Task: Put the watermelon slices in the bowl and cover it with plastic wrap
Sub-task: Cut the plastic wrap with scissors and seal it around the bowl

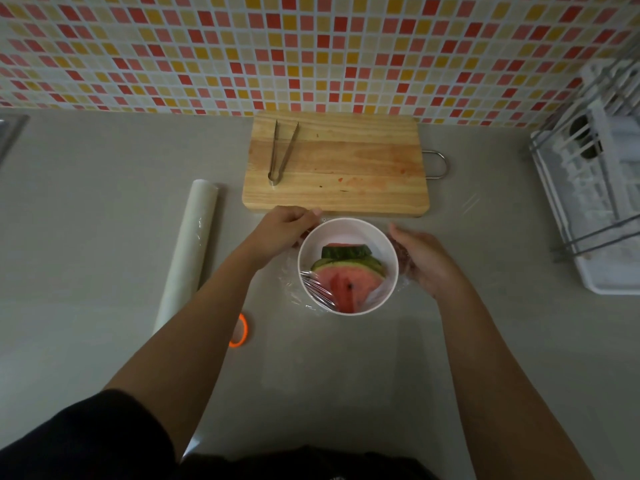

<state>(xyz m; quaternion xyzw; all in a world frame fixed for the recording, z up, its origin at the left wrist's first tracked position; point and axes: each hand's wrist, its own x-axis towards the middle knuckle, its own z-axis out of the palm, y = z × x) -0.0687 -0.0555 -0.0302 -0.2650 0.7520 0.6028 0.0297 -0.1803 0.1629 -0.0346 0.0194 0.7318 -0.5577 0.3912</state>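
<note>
Several watermelon slices already lie in the white bowl between the two hands, with plastic wrap over its near part, the far part looking uncovered. The left hand curls against the far-left rim, seemingly pinching film; the right hand is open beside the bowl. Beyond the hands, tongs rest on the cutting board; sealing looks left to do.
</note>
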